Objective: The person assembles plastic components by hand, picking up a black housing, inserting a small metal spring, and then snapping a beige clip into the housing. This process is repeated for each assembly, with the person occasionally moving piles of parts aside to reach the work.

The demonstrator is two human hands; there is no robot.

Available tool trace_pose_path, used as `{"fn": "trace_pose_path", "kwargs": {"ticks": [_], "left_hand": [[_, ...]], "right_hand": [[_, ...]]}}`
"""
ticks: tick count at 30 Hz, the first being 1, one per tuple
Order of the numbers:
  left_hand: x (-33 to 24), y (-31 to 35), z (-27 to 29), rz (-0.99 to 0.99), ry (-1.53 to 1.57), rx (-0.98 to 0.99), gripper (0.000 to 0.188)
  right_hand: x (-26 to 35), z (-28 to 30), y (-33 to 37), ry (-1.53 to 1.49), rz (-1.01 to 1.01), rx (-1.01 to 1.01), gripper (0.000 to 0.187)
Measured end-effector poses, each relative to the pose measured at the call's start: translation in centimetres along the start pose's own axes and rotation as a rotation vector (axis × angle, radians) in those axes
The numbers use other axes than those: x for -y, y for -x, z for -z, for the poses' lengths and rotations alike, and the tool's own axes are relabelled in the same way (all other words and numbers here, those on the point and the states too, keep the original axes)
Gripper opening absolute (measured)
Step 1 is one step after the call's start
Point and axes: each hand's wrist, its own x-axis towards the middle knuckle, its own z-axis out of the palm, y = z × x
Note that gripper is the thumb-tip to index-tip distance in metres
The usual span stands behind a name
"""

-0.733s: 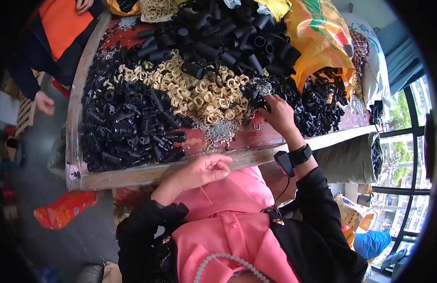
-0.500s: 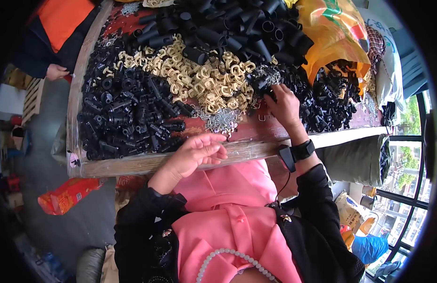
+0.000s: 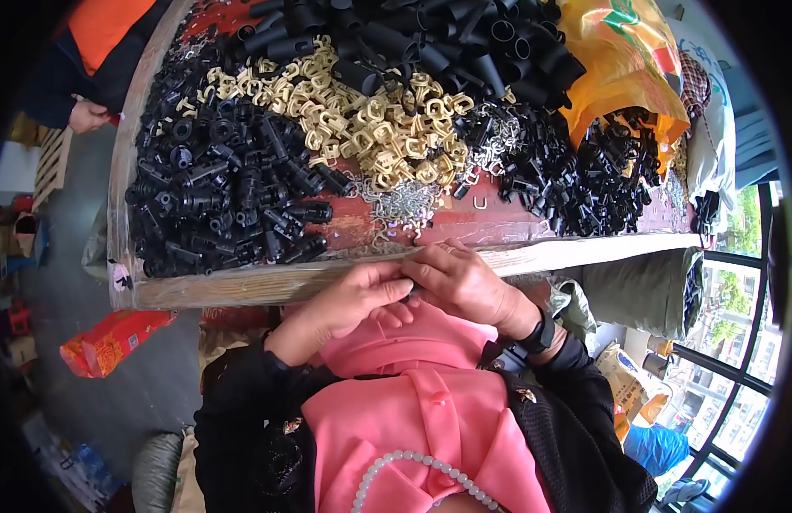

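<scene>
Both hands, left hand (image 3: 349, 301) and right hand (image 3: 464, 282), meet (fingertips touching) at the wooden table edge (image 3: 242, 286).

Orange plastic bag (image 3: 618, 60), red packet (image 3: 114, 338)

Packaging visible in the head view: 3 items. (1) An orange-yellow plastic bag (image 3: 614, 64) with green and red printing lies crumpled at the upper right of the wooden table (image 3: 267, 282), resting against heaps of black plastic parts (image 3: 601, 184). (2) A flat red-and-orange printed wrapper (image 3: 114, 338) lies on the grey floor at the left, below the table's near edge. (3) A blue plastic bag (image 3: 656, 449) sits at the lower right, near the window frame. No screens or signs are legible; any labels are too small to tell.
</scene>
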Motion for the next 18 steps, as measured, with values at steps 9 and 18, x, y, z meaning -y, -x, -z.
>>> {"fn": "trace_pose_path", "kwargs": {"ticks": [9, 18], "left_hand": [[1.5, 2.4, 0.4, -0.146, 0.132, -0.011, 0.041], [1.5, 3.4, 1.5, -0.264, 0.313, -0.073, 0.046]], "right_hand": [[-3.4, 0.1, -1.0, -0.54, -0.14, -0.057, 0.026], [-4.6, -0.7, 0.2, 0.048, -0.455, -0.112, 0.012]]}}
